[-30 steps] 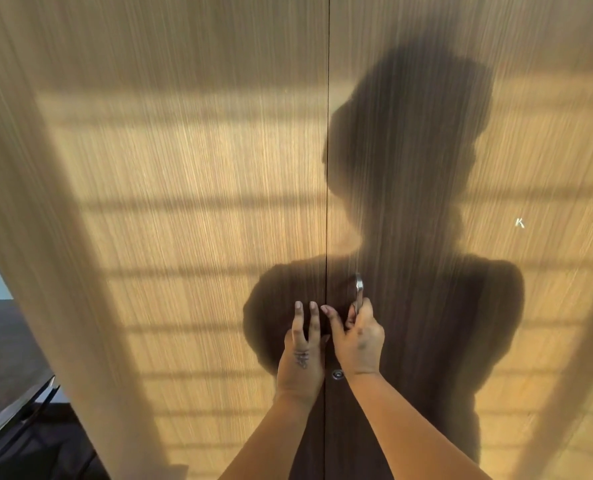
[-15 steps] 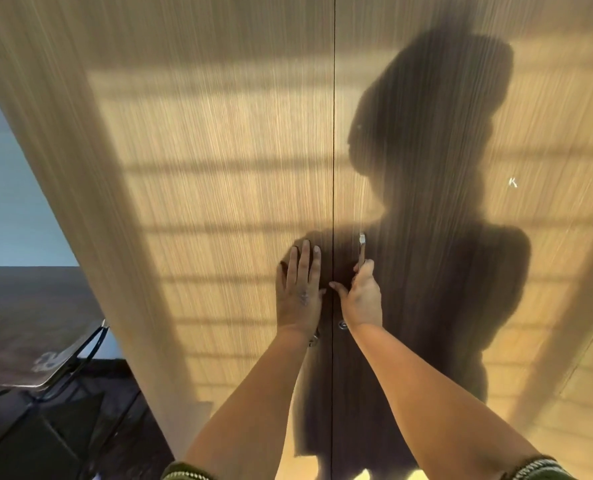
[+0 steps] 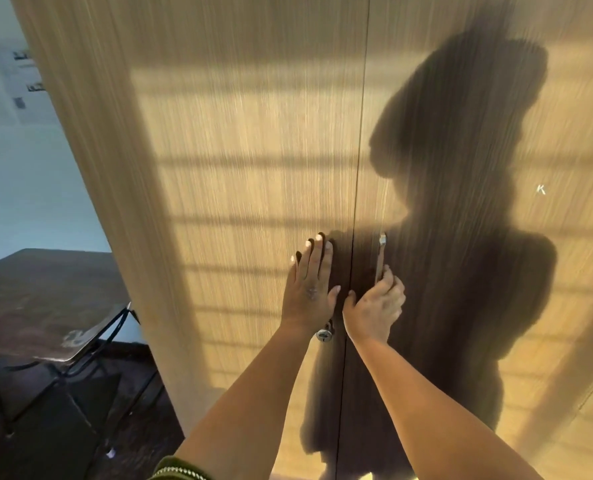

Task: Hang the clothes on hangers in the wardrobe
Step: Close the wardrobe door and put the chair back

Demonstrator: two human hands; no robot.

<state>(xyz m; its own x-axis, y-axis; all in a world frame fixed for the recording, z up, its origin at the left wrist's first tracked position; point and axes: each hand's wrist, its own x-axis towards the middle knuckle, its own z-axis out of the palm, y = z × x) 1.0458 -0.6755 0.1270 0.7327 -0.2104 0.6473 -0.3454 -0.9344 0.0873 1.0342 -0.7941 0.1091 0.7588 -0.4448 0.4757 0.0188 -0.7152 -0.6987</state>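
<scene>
wardrobe (image 3: pixel 253 150) fills frame centre, both doors closed | left hand (image 3: pixel 309 289) laid flat on left door, fingers straight and together | right hand (image 3: pixel 374 306) curled round metal handle (image 3: pixel 381 258) | small padlock (image 3: pixel 324 333) hung below hands | dark table (image 3: pixel 39 299) at lower left

Wardrobe (image 3: pixel 253 150) doors shut, so inside is hidden; top and bottom cut off by frame. Right hand (image 3: pixel 374 310) covers the lower part of the metal handle (image 3: pixel 381 254). Left hand (image 3: pixel 310 285) wrist partly hides a small metal lock (image 3: pixel 324 334). Papers on wall (image 3: pixel 25 77) too blurred to read. Counter (image 3: pixel 39 299) at left cut off by edge. Both sleeves barely in frame.
</scene>
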